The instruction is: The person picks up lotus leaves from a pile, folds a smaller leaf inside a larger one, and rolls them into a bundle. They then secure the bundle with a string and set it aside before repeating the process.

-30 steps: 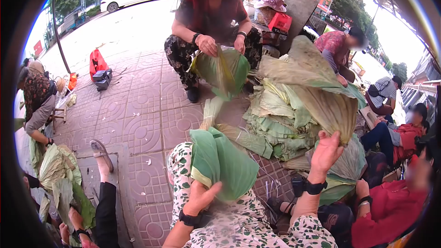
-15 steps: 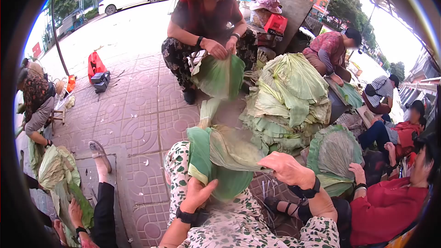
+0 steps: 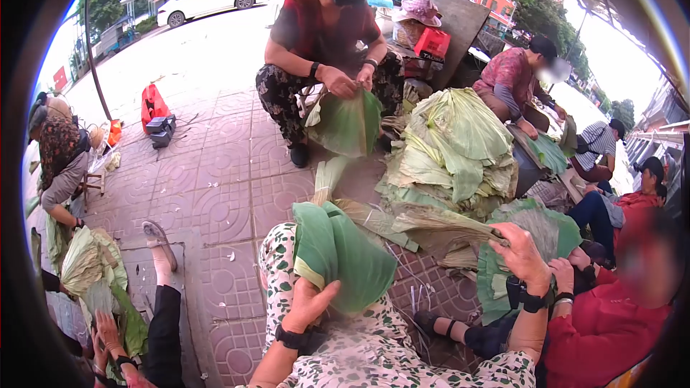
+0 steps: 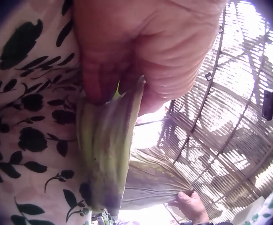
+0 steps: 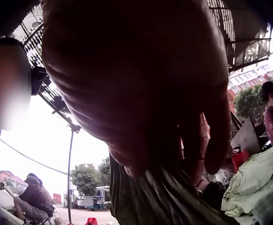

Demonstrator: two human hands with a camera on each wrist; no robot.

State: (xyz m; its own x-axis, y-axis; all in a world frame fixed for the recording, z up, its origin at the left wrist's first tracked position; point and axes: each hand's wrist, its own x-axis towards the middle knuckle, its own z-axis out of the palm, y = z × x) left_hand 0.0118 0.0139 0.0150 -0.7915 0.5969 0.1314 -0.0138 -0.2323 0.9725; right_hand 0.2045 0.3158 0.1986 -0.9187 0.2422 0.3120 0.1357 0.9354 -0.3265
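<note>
Near the left knee, my left hand (image 3: 310,305) grips the gathered end of folded green lotus leaves (image 3: 348,255), their broad part spreading over my lap. In the left wrist view, the fingers pinch the pale, ribbed base of this fold (image 4: 106,150). Out to the right, my right hand (image 3: 523,255) pinches a dry, olive-brown lotus leaf (image 3: 438,223) by its bunched end. It stretches leftward, in front of the leaf pile. The right wrist view shows its creased folds (image 5: 160,199) below the dark hand, which hides the fingertips partly.
A tall pile of lotus leaves (image 3: 460,144) stands ahead, right of centre. Opposite, a squatting person (image 3: 327,36) handles another leaf. A person in red (image 3: 604,316) sits close at my right, beside flat leaves (image 3: 535,233). More leaves (image 3: 90,266) lie at the left.
The dry leaf, first raised over the pile, came down across the green leaves and now extends further right, clear of them. My left hand keeps its grip in place.
</note>
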